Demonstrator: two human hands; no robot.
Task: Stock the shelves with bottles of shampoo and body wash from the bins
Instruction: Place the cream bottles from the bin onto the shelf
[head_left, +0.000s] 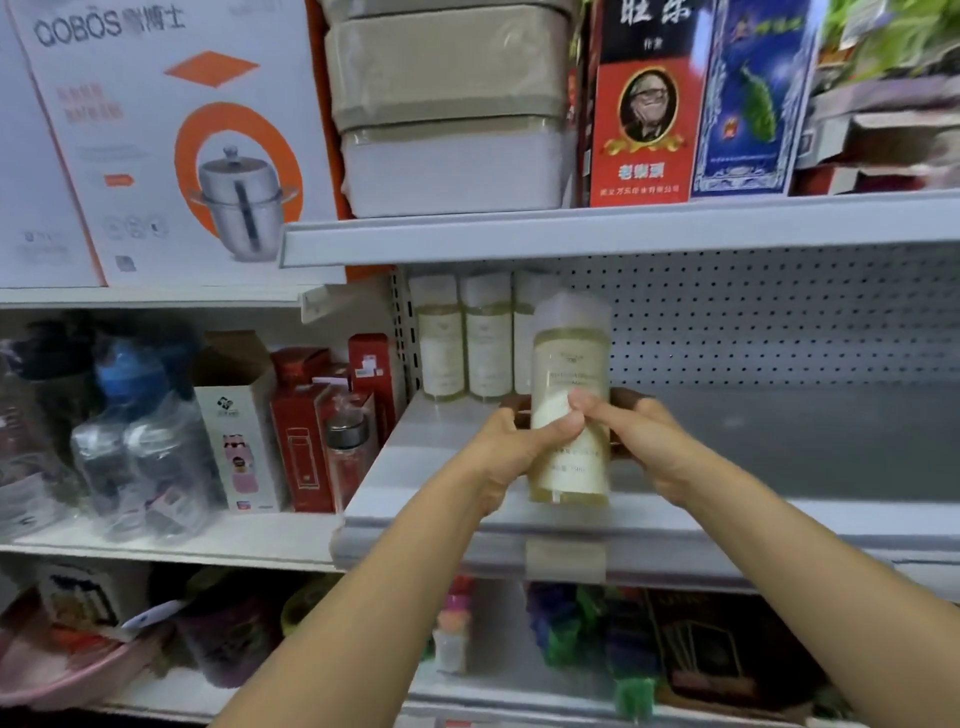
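While three matching bottles (467, 343) already stand at the back of the shelf (779, 447) in mid-frame, my left hand (511, 441) and right hand (639, 431) curl round a fourth bottle (571, 358), upright near the front edge, with most room unfilled.

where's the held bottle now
Centre of the head view: the bottle is upright between left hand and right hand over the grey shelf, right of the shelved bottles.

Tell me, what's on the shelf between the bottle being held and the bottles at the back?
Nothing: the head view shows only bare shelf between the held bottle and the back bottles, though the left hand hides a little.
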